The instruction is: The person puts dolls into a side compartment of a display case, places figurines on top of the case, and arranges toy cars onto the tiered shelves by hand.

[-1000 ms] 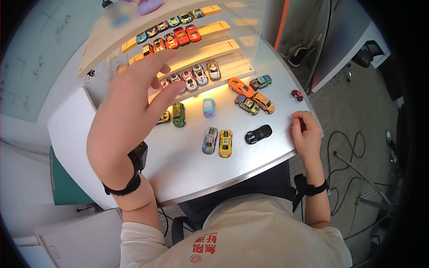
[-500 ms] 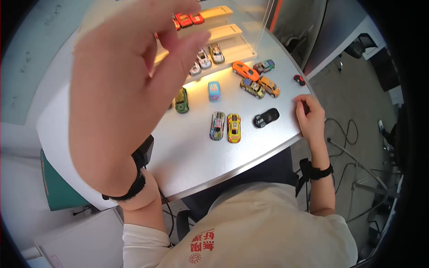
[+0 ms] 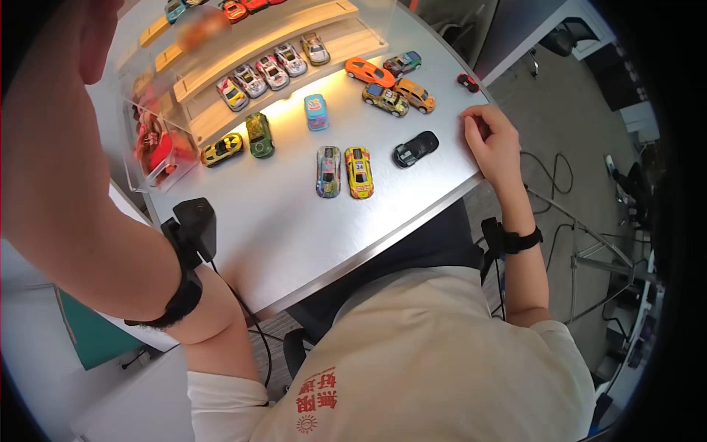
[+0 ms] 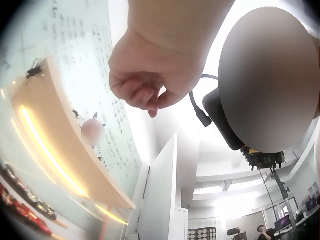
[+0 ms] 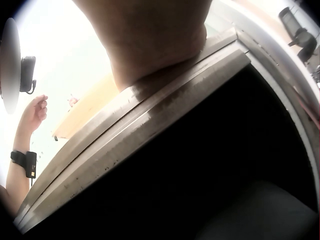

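Note:
My left hand (image 4: 150, 75) is raised high beside my head, fingers curled in toward the thumb with nothing seen between them. In the head view only its edge and the forearm show, at the upper left. Loosely curled, my right hand (image 3: 495, 147) rests at the table's right edge and holds nothing. Nearest to it lies a black toy car (image 3: 416, 149). A grey patterned toy car (image 3: 328, 172) and a yellow toy car (image 3: 359, 173) stand side by side mid-table. Behind them is a blue toy van (image 3: 316, 113).
A wooden tiered display shelf (image 3: 346, 16) holds rows of toy cars at the back. Several cars, one an orange toy car (image 3: 368, 72), cluster at its right. A green toy car (image 3: 259, 135) stands at its left, near a clear box (image 3: 180, 158). A small red car (image 3: 468, 83) sits far right.
My left hand has risen from before the shelf up toward my head, uncovering the cars at the left, and its fingers have curled in. My right hand stays at the table edge.

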### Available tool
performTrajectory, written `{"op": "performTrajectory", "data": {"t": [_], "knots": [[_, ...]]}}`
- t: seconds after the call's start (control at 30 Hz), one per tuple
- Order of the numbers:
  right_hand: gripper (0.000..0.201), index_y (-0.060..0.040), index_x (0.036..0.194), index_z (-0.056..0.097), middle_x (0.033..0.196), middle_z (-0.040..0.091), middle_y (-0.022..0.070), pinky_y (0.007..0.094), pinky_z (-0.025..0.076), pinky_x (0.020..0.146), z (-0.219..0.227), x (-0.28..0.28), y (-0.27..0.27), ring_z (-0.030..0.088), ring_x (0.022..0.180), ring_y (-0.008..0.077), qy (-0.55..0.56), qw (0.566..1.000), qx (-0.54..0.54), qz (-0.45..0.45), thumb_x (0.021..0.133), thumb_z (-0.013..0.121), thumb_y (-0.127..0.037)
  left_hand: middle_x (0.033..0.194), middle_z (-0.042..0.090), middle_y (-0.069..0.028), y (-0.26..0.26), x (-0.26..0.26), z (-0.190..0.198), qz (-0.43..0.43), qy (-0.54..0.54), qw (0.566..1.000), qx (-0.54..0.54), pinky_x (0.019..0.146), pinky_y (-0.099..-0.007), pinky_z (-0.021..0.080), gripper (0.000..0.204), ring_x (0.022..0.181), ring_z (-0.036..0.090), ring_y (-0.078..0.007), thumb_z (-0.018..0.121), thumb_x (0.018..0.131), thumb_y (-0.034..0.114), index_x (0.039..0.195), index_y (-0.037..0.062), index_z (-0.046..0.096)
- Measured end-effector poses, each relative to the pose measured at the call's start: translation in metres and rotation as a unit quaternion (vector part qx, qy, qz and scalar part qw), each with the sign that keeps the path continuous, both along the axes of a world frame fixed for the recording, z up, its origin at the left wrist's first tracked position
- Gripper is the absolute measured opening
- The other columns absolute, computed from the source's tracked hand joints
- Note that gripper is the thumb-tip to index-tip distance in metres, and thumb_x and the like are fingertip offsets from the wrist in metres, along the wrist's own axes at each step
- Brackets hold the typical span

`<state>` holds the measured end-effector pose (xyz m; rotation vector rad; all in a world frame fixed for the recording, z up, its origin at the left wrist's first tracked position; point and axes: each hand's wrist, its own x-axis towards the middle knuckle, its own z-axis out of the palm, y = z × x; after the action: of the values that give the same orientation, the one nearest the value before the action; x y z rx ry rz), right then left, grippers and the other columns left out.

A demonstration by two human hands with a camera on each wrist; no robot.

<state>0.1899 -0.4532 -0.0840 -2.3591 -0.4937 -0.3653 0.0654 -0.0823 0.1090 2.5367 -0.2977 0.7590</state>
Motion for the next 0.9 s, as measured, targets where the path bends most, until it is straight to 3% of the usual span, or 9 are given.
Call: {"op": "performTrajectory", "data": {"t": [0.33,0.43,0.5,0.53,0.6,0.9], "knots": [[0.015,-0.0063,0.101,0.075,0.085,0.067,0.0065,0.0313,0.050,0.066,-0.002,0.001,0.000,0.060,0.067,0.0155,0.007,1.000,0.016,0.003,0.093,0.069,-0.018,0.084,0.063,0.0006,-0.009,0.009,-0.004,0.003,0.118,0.990,0.071,0.062,-0.0218,0.040,0.030,0.074,0.052,-0.0028,0.073,0.101,0.018,0.128,0.0034,0.072],[0.015,-0.0062,0.101,0.075,0.085,0.067,0.0065,0.0317,0.050,0.067,0.002,0.001,0.000,0.059,0.067,0.0158,0.000,1.000,-0.006,-0.008,0.093,0.068,-0.017,0.084,0.066,-0.0046,-0.019,0.025,-0.038,-0.011,0.199,0.979,0.051,0.064,-0.0281,0.047,0.042,0.077,0.062,-0.0093,0.076,0.099,0.025,0.134,0.0040,0.068],[0.016,-0.0062,0.102,0.075,0.086,0.067,0.0072,0.0319,0.050,0.067,0.001,0.000,-0.001,0.060,0.068,0.0171,0.011,1.000,0.003,-0.008,0.093,0.068,-0.018,0.090,0.072,-0.0129,-0.022,0.039,-0.062,0.007,0.171,0.974,0.148,0.072,-0.0380,0.053,0.044,0.082,0.070,-0.0248,0.076,0.097,0.029,0.129,0.0012,0.066],[0.016,-0.0062,0.102,0.075,0.086,0.067,0.0072,0.0319,0.050,0.067,0.002,0.000,-0.001,0.060,0.068,0.0171,0.007,1.000,0.006,-0.010,0.093,0.068,-0.018,0.090,0.072,-0.0129,-0.025,0.044,-0.069,0.007,0.167,0.974,0.152,0.072,-0.0380,0.053,0.044,0.082,0.070,-0.0248,0.076,0.097,0.029,0.129,0.0012,0.066],[0.015,-0.0058,0.101,0.074,0.086,0.067,0.0082,0.0321,0.050,0.067,0.003,-0.002,0.000,0.061,0.068,0.0185,-0.003,1.000,0.007,-0.007,0.094,0.068,-0.017,0.098,0.074,-0.0197,-0.032,0.053,-0.077,0.009,0.289,0.941,0.174,0.082,-0.0479,0.056,0.040,0.091,0.071,-0.0386,0.074,0.096,0.029,0.120,-0.0017,0.067],[0.011,-0.0050,0.099,0.073,0.087,0.067,0.0096,0.0331,0.050,0.065,0.004,-0.002,-0.001,0.063,0.068,0.0211,-0.009,1.000,0.017,0.007,0.094,0.068,-0.013,0.100,0.073,-0.0258,-0.048,0.061,-0.107,0.036,0.341,0.923,0.175,0.087,-0.0508,0.057,0.028,0.102,0.072,-0.0424,0.071,0.094,0.022,0.108,-0.0018,0.066]]}}
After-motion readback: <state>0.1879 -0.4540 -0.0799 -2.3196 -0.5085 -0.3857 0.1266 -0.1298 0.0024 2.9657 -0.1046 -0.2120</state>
